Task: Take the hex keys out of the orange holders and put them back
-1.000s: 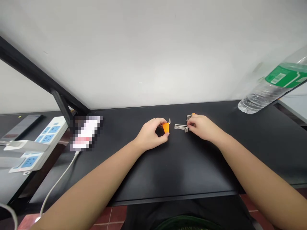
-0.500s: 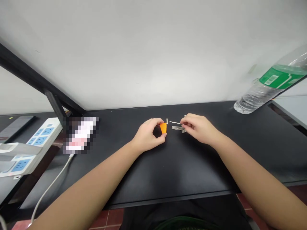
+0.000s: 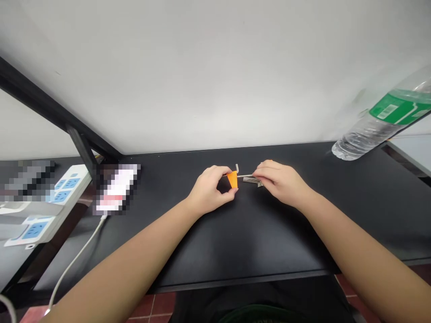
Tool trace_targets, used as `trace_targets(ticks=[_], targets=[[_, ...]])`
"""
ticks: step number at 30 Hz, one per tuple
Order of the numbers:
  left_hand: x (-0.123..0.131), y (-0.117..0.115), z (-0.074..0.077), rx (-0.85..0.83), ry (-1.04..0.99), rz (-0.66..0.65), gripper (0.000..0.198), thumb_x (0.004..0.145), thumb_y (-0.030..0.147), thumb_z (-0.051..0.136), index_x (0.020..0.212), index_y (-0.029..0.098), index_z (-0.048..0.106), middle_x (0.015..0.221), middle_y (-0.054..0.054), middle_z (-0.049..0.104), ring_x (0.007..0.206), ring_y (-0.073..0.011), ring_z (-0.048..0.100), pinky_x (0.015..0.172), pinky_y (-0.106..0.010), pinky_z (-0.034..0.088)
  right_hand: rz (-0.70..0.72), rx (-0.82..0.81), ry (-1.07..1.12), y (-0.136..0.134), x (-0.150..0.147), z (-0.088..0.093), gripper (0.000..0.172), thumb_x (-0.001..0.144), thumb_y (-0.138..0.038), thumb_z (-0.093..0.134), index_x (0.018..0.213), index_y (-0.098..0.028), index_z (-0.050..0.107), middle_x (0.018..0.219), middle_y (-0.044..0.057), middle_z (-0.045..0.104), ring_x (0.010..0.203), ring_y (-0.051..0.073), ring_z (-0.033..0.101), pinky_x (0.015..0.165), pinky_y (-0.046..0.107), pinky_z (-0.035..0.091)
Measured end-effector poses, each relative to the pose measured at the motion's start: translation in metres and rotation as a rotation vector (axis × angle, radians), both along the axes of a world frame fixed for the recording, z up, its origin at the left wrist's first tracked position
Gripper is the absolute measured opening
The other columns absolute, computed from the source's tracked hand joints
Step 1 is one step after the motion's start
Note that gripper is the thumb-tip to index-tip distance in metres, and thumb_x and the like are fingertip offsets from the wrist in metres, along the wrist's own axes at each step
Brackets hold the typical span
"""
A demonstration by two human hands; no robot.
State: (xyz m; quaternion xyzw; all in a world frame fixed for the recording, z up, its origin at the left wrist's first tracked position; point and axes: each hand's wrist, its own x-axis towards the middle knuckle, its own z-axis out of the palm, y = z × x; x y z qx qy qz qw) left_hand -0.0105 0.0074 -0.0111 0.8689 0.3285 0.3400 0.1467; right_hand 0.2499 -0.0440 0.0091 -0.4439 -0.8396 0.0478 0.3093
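Observation:
Between the thumb and fingers of my left hand (image 3: 213, 190) is a small orange hex key holder (image 3: 233, 180). One hex key (image 3: 237, 168) sits in the holder, its short bent end showing past the holder's far right corner. My right hand (image 3: 279, 179) pinches another hex key (image 3: 246, 176), a thin silver rod lying level. Its tip meets the right face of the holder; how deep it goes in, I cannot tell. Several more hex keys (image 3: 252, 180) lie side by side on the black table just below the right fingertips, which partly hide them.
A water bottle with a green label (image 3: 397, 107) stands at the back right by the wall. To the left lie a blurred-out phone (image 3: 116, 188) on a white cable (image 3: 76, 260) and a white power strip (image 3: 72, 193). A black frame bar (image 3: 81, 148) rises beside them.
My right hand has brought its hex key against the orange holder, closing the gap between them. The whole view has shifted slightly.

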Motion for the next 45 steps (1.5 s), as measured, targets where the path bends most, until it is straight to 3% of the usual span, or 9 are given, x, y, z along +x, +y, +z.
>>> trace_targets(ticks=[8, 22, 35, 45], targets=[[-0.001, 0.001, 0.001, 0.133, 0.020, -0.042, 0.039, 0.081, 0.028, 0.074, 0.116, 0.023, 0.058, 0.109, -0.005, 0.073, 0.093, -0.0218, 0.069, 0.090, -0.039, 0.054, -0.044, 0.125, -0.092, 0.001, 0.001, -0.005, 0.027, 0.100, -0.010, 0.047, 0.106, -0.022, 0.071, 0.107, 0.008, 0.074, 0.090, 0.018, 0.070, 0.071, 0.030, 0.054], [-0.001, -0.003, 0.002, 0.091, 0.020, -0.017, 0.040, 0.079, 0.030, 0.075, 0.114, 0.023, 0.059, 0.104, -0.005, 0.074, 0.092, -0.0227, 0.069, 0.088, -0.040, 0.054, -0.057, 0.181, -0.171, -0.001, 0.001, -0.008, 0.028, 0.097, -0.007, 0.049, 0.106, -0.022, 0.070, 0.107, 0.008, 0.074, 0.088, 0.019, 0.070, 0.073, 0.031, 0.054], [-0.002, -0.002, 0.002, 0.099, 0.026, -0.035, 0.039, 0.080, 0.029, 0.076, 0.115, 0.023, 0.059, 0.105, -0.005, 0.074, 0.094, -0.0233, 0.070, 0.091, -0.041, 0.053, -0.052, 0.256, -0.191, -0.004, -0.007, -0.006, 0.025, 0.100, -0.010, 0.048, 0.101, -0.020, 0.071, 0.101, 0.009, 0.073, 0.082, 0.018, 0.065, 0.063, 0.030, 0.048], [-0.001, -0.002, -0.001, 0.152, 0.009, -0.112, 0.041, 0.082, 0.029, 0.076, 0.118, 0.022, 0.058, 0.103, -0.006, 0.075, 0.094, -0.0241, 0.071, 0.090, -0.043, 0.053, 0.055, 0.175, -0.052, -0.006, -0.021, -0.012, 0.035, 0.094, -0.005, 0.049, 0.121, -0.022, 0.063, 0.112, 0.012, 0.067, 0.092, 0.022, 0.067, 0.075, 0.035, 0.055]])
